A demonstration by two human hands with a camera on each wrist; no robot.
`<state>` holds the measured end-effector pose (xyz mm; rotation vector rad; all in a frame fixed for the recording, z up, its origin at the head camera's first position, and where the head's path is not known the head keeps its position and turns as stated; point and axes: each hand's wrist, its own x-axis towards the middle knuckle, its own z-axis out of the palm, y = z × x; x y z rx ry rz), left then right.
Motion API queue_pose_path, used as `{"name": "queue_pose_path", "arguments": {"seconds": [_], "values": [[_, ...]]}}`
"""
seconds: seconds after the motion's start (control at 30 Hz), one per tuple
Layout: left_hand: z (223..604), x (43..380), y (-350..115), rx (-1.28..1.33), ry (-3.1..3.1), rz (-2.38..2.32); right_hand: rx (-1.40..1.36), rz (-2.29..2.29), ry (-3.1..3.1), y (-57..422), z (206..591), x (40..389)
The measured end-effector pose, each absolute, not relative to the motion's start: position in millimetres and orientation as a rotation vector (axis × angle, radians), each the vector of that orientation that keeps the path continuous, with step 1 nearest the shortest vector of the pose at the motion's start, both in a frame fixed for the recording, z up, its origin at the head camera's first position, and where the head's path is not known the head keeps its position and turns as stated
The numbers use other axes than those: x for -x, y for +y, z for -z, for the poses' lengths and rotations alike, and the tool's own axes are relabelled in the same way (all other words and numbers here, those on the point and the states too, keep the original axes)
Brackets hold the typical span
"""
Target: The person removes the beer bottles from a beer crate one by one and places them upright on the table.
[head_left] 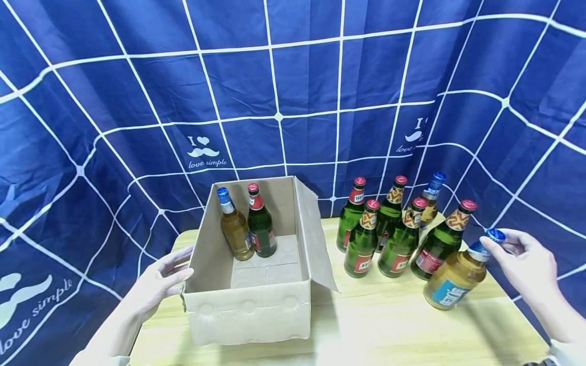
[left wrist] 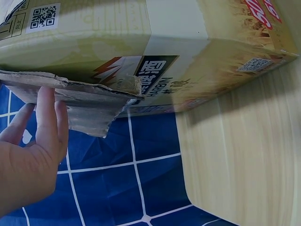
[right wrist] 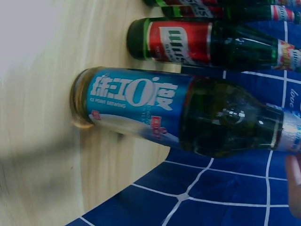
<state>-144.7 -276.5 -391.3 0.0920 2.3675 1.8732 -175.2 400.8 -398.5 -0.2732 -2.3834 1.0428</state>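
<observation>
With thumb and fingers, my right hand point(head_left: 526, 259) grips the neck of a clear amber beer bottle point(head_left: 455, 279) that has a blue cap and a blue label. In the right wrist view this beer bottle point(right wrist: 136, 110) shows its label fully; whether its base touches the table I cannot tell. My left hand point(head_left: 157, 282) is at the left side of an open cardboard box point(head_left: 249, 315). Seen from the left wrist, the left hand's fairly straight fingers point(left wrist: 46, 117) touch a torn cardboard flap point(left wrist: 89, 110). Inside the box stand an amber bottle point(head_left: 237, 231) and a green bottle point(head_left: 261, 229).
Left of the held bottle stand several green bottles point(head_left: 361, 251) with red caps, plus another blue-capped amber bottle point(head_left: 430, 201) behind them. A box flap point(head_left: 318, 239) leans out to the right. Blue cloth point(head_left: 306, 137) with white lines hangs behind the wooden table point(head_left: 380, 325).
</observation>
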Motion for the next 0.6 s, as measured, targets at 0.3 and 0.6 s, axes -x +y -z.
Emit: {"name": "queue_pose_path", "arguments": {"seconds": [0.3,0.6], "values": [[392.6,144.2,-277.4,-0.092,2.337,-1.911,0.245,-1.091,-2.423,383.8,365.4,173.2],[391.7,144.8,-276.6,-0.078,2.326,-1.930,-0.106,-1.296,-2.305,295.8,307.1,197.9]]}}
